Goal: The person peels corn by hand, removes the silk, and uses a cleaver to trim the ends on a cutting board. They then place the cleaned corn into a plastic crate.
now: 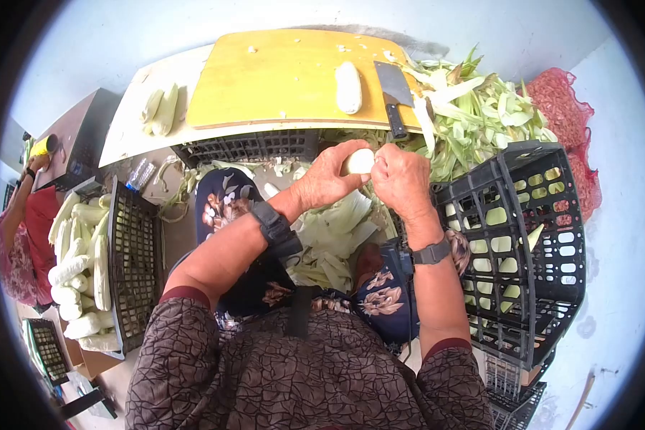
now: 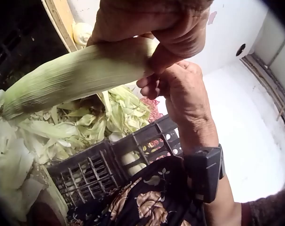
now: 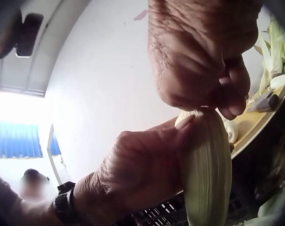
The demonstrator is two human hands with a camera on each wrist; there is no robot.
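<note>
My left hand [image 1: 322, 179] grips an ear of corn [image 2: 76, 77] around its upper part, with the thumb along its side. Pale green husk still wraps the ear, which tapers down toward the lap. At its upper end my right hand [image 1: 405, 179] has its fingers curled in and pinches the husk at the tip; the pinched bit is mostly hidden by the fingers. On the yellow cutting board [image 1: 265, 86] ahead lie a pale ear [image 1: 349, 87] and a cleaver [image 1: 394, 84], its black handle over the near edge.
Stripped husks [image 1: 473, 107] heap right of the board, and more husks [image 1: 330, 236] lie between the legs. A tilted black crate [image 1: 527, 287] stands at right, a crate of corn [image 1: 140, 265] at left. Red mesh sacks [image 1: 562, 107] lean behind. Another person's arm [image 1: 21, 186] shows far left.
</note>
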